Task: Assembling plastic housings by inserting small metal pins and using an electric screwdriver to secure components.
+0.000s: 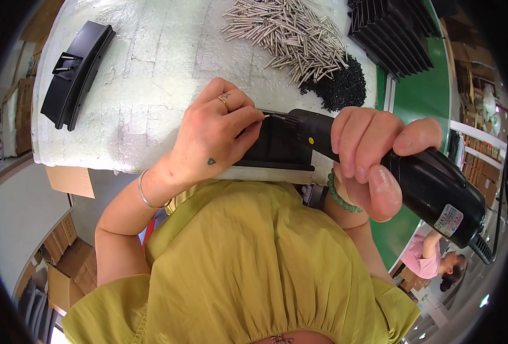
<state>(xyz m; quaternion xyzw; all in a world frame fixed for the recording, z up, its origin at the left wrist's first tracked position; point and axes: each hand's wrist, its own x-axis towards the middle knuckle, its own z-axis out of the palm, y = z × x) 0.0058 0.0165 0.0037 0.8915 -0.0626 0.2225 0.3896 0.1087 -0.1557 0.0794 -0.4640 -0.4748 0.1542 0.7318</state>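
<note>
Right grip [371, 152] around black power screwdriver [434, 183]; black panel [282, 146] beside left grip [217, 129].

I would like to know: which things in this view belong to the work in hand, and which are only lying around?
Seem to belong:
black power tool, in the right hand
black part beneath its tip
piled silver pins
piled small black pieces
stacked black panels
curved black part

Seem just lying about:
cardboard boxes, lower left
brown cardboard sheet

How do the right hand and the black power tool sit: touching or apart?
Touching. The head view shows the right hand wrapped around the body of the black power tool.
</note>
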